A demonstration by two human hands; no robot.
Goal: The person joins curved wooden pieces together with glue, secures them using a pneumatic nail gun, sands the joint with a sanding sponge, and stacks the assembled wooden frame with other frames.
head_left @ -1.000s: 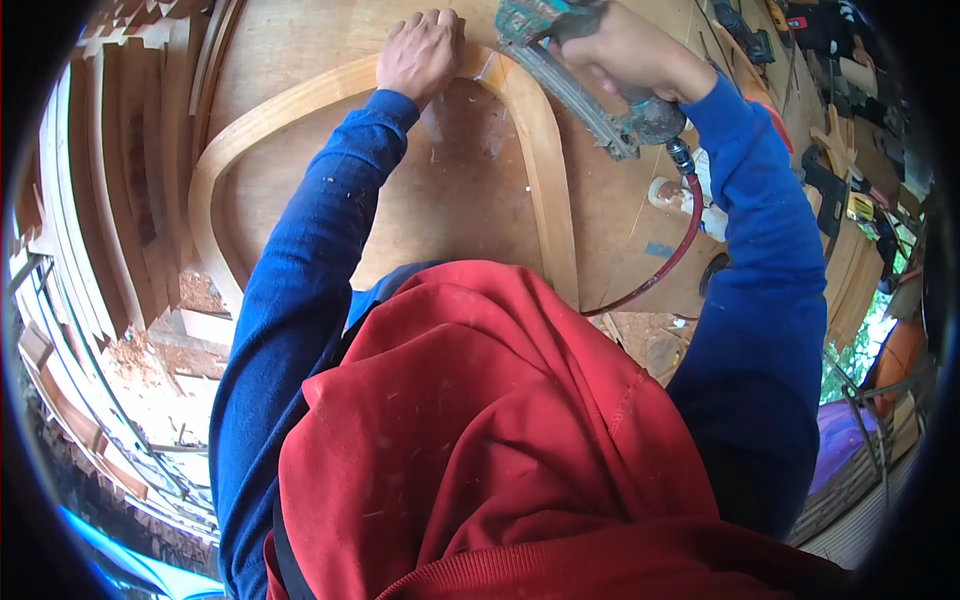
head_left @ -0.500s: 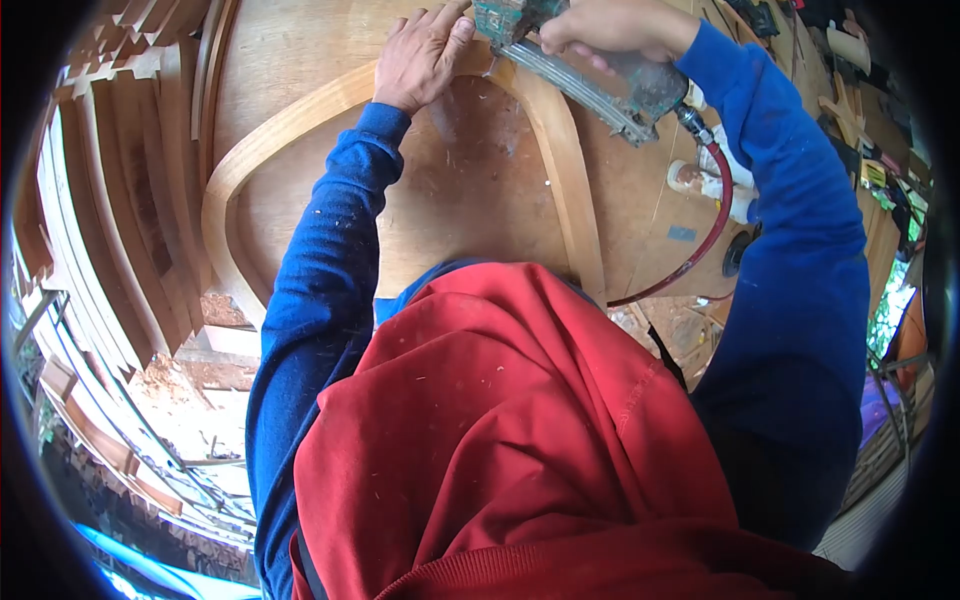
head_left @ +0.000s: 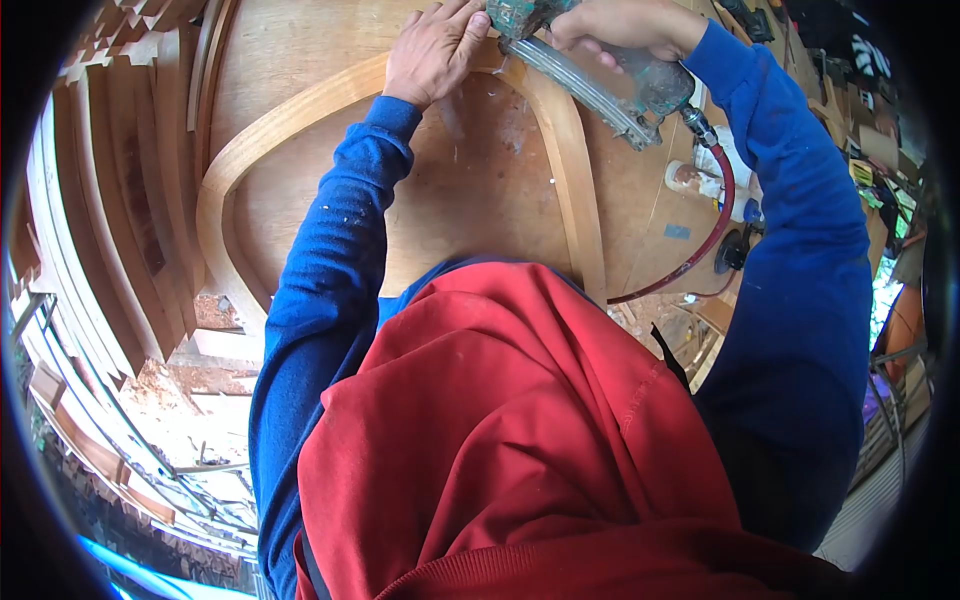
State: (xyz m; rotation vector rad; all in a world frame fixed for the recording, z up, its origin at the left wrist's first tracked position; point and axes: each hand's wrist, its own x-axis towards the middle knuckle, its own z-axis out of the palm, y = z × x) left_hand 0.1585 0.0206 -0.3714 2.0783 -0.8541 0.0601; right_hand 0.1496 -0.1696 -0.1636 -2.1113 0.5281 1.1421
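Note:
A curved wooden frame (head_left: 290, 105) lies on the plywood tabletop (head_left: 470, 215), arching from the left side over to a straighter right leg. Across the top of the arch my left hand (head_left: 430, 55) rests flat, fingers stretched forward. My right hand (head_left: 630, 28) is closed around the handle of a worn green air nail gun (head_left: 585, 88). The gun's head is beside my left thumb, over the top of the frame; its tip is cut off by the view's upper edge. A red air hose (head_left: 724, 210) runs from the back of the gun's handle.
Several curved wooden pieces (head_left: 110, 200) stand stacked along the left. Right of the frame are a white bottle (head_left: 690, 180) and a dark round object (head_left: 733, 252) near the hose. More wood and clutter (head_left: 880, 150) lie at the far right.
The view has shifted slightly, so hands and nail gun appear a little farther right. My left hand stays on the frame, and my right hand keeps its grip on the gun.

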